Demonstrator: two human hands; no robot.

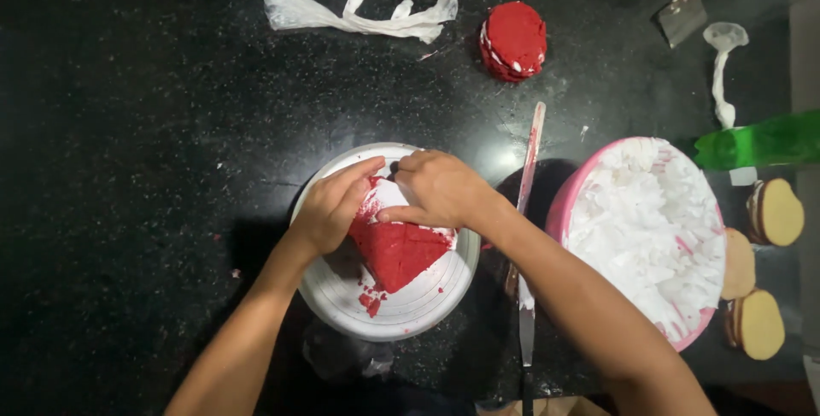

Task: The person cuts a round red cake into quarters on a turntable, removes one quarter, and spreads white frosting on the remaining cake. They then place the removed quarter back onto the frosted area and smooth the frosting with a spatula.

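- On white round ridged turntable (427, 296): red heart-shaped sponge cake piece (400, 252).
- Left hand (329, 209), right hand (437, 190): fingers curled, pressing its top edge.
- Risk: hard pressure could crumble it.
- Beside: long cream-smeared knife (527, 211), pink bowl of white cream (564, 211).

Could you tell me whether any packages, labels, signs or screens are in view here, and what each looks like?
Crumpled clear plastic wrap: top of the black counter, long and twisted, whitish.
Green translucent bottle: right edge, lying sideways above the pink bowl.
No labels, signs or screens show.

Cake (399, 254) on turntable (342, 296) (bowl (559, 211) right, knife (527, 177) between).
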